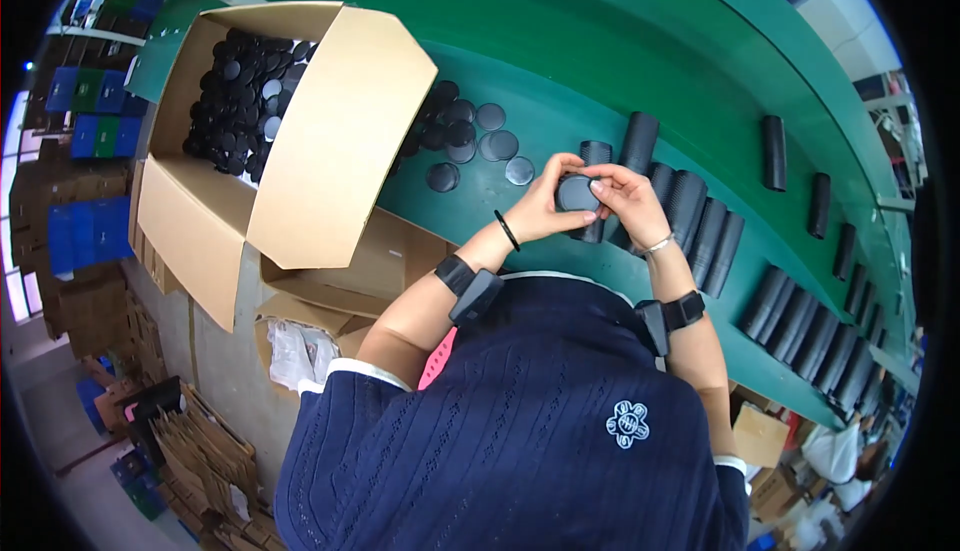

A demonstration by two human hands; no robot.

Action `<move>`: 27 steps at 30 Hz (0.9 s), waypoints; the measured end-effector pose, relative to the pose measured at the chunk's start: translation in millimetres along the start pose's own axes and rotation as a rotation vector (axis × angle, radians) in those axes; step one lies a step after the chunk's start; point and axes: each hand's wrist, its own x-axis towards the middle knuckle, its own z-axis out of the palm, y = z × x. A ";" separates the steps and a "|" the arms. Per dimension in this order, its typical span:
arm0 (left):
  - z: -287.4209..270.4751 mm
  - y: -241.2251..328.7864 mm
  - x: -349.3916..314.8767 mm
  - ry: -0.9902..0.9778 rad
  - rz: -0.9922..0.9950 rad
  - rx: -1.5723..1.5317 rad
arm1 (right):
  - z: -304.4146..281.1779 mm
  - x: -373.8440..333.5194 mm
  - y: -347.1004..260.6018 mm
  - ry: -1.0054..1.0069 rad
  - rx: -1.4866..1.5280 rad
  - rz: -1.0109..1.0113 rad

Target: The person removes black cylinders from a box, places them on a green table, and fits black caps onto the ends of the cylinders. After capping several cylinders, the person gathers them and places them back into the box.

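Between my two hands is a round black disc (577, 193) with a smooth, greyish top face. My left hand (540, 203) curls around its left side, thumb below and fingers above. From the right, my right hand (634, 198) grips its edge with thumb and fingertips. Partly hidden beneath the disc and hands lies a black ribbed cylinder (596, 153); whether the disc touches it I cannot tell. Several more black cylinders (686, 206) lie side by side just right of my right hand. Loose black discs (497, 145) are scattered on the green table (470, 213) to the left.
An open cardboard box (340, 131) full of black discs (245, 101) stands at the left. More cylinders (800, 326) lie in a row at the right, others (774, 153) along the far green surface (560, 11). Below the table edge sits another carton (345, 266).
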 end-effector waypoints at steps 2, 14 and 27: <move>2.3 2.8 -2.0 -0.006 0.021 -0.051 | -0.5 -1.2 -1.4 -0.010 -0.033 0.013; -25.3 38.0 35.9 0.154 -0.125 -0.718 | -6.2 16.0 3.4 -0.064 -0.515 -0.299; 56.9 -49.5 176.1 -0.091 -0.297 0.772 | -205.8 35.4 -11.9 0.771 -0.543 0.045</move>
